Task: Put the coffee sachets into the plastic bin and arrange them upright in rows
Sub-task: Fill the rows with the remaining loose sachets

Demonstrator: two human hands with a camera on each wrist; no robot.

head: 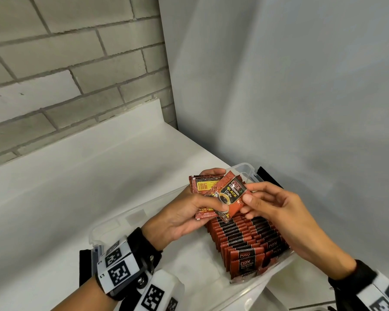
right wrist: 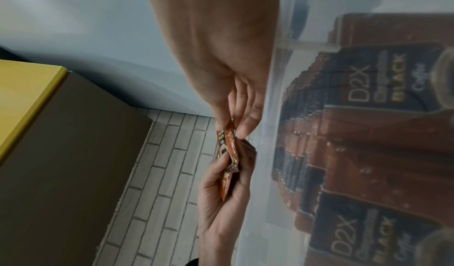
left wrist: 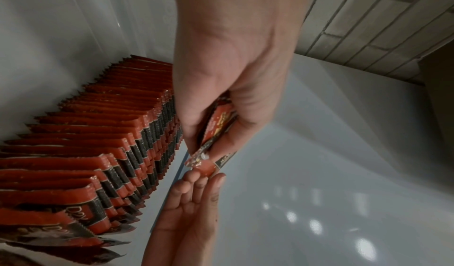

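1. The clear plastic bin stands on a white counter, with its far end near the corner where a brick wall meets a smooth grey wall. The left part of the bin floor is bare, so there is free room on that side.
2. The rows of sachets fill the right part of the bin. They stand upright and are packed tightly one behind another, close to the right wall of the bin.
3. The left hand is above the bin and grips a small stack of sachets between the thumb and the curled fingers.
4. The right hand pinches the right edge of the top sachet with thumb and forefinger. This sachet lies tilted across the stack, and the left thumb also touches it.
5. The sachets are flat, shiny red-and-black foil with zigzag edges. The bin walls are smooth and transparent.
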